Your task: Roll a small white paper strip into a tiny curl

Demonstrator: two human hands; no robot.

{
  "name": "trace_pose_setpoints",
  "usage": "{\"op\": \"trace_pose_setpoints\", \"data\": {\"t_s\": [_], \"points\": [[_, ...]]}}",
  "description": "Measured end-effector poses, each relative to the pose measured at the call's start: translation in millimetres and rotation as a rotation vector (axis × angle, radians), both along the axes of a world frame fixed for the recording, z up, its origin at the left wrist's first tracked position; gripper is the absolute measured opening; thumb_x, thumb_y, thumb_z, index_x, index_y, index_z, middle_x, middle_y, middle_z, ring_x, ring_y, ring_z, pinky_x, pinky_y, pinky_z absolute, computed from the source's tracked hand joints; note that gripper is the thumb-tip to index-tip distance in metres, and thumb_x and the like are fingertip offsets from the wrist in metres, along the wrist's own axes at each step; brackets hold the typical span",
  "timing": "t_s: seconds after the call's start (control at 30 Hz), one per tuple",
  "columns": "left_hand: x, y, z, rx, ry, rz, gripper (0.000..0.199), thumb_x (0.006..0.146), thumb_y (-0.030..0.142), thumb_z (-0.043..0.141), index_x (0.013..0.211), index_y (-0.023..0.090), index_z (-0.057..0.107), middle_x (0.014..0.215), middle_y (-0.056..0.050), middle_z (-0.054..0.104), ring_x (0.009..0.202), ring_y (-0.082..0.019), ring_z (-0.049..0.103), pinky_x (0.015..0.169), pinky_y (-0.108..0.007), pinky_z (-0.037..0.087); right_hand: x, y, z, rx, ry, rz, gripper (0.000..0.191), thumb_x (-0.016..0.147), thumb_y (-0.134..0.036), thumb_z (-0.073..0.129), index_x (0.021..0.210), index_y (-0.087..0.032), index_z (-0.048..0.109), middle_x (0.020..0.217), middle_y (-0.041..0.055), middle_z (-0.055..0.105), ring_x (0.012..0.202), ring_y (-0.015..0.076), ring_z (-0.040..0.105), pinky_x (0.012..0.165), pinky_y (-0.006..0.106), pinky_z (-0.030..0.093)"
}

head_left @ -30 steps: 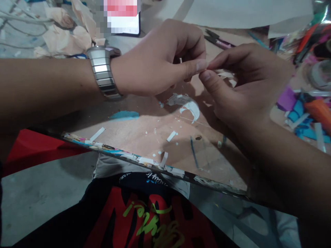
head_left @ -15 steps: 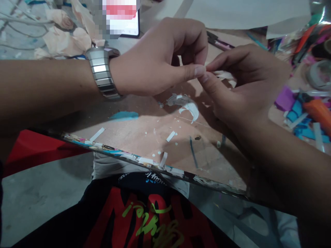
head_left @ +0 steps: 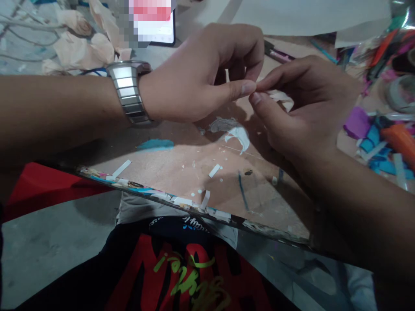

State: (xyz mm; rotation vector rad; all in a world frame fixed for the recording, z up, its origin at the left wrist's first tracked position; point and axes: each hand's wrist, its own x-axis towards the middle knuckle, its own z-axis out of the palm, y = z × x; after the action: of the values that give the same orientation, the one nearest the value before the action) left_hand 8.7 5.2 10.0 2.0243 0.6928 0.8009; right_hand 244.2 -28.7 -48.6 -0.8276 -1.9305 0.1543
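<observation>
My left hand (head_left: 223,69), with a silver watch (head_left: 128,88) on its wrist, has thumb and fingertips pressed together above the table (head_left: 181,172). Its tips meet those of my right hand (head_left: 301,97). A small pale, curled piece (head_left: 282,98) shows between the thumb and fingers of my right hand, which are closed on it. What the left fingertips pinch is too small to make out. White and blue smears mark the table top just below the hands.
Peach crumpled paper flowers (head_left: 81,49) and a phone (head_left: 164,32) lie at the back left. At the right are a round jar (head_left: 402,93), an orange tool (head_left: 400,138) and purple and blue scraps. Paper strips line the table's front edge.
The thumb tips have drawn slightly apart, and the right thumb has shifted a little. More of the pale piece shows inside my right hand.
</observation>
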Motion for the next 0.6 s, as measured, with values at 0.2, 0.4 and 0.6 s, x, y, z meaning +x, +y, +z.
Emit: {"op": "trace_pose_setpoints", "data": {"t_s": [0.2,0.4,0.6], "points": [[2.8,-2.8,5.8,-0.074,0.084,0.046,0.006,0.105,0.000,0.070,0.110,-0.003,0.070,0.087,0.010,0.056,0.068,0.012,0.048,0.068,0.003,0.031,-0.9,1.6,-1.0,0.013,-0.004,0.005,0.018,0.110,-0.029,0.082,0.111,-0.012,0.079,0.104,-0.0027,0.080,0.096,-0.0039,0.069,0.089,0.007,0.053],[3.8,-4.2,8.0,-0.179,0.060,0.027,0.005,0.106,0.003,0.069,0.110,0.001,0.066,0.077,0.015,0.055,0.057,0.011,0.053,0.063,0.002,0.033,1.6,4.6,-4.2,0.028,-0.010,0.016,0.019,0.110,-0.030,0.082,0.112,-0.012,0.078,0.106,-0.0029,0.080,0.097,-0.0045,0.070,0.089,0.007,0.054],[5.7,-6.5,12.6,-0.264,0.072,0.047,0.016,0.104,-0.003,0.065,0.096,0.009,0.058,0.068,0.017,0.050,0.050,0.008,0.052,0.057,-0.001,0.031,8.7,4.3,3.2,0.022,-0.091,0.068,0.013,0.111,-0.025,0.080,0.115,-0.013,0.080,0.108,-0.0037,0.080,0.100,-0.0030,0.071,0.089,0.009,0.055]]}}
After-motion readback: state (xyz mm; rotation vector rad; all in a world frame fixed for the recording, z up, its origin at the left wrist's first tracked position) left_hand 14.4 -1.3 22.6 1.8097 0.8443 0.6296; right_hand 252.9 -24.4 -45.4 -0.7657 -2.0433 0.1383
